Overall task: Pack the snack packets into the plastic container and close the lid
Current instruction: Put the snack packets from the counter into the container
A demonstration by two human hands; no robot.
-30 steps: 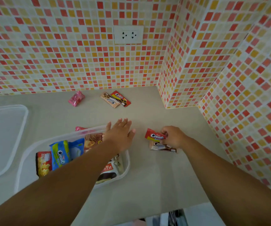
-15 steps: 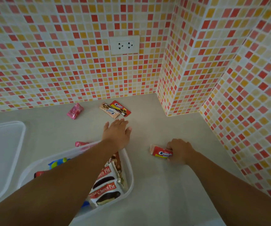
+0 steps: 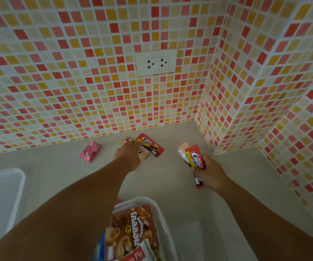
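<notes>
Under my left hand [image 3: 128, 154] lie two flat foil packets [image 3: 150, 146], fingers touching, grip unclear; right hand [image 3: 211, 174] clutches red packets [image 3: 194, 157]. Next: pinch, carry to clear plastic container [image 3: 163, 219].

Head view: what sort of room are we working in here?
Probably a home kitchen corner: mosaic tile walls, a wall socket above a plain countertop, with a plastic container of snacks.

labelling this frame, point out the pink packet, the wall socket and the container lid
pink packet [image 3: 90, 151]: head view, middle of the wrapper.
wall socket [image 3: 155, 63]: head view, centre of the white plate.
container lid [image 3: 21, 178]: head view, its raised right rim.
</notes>
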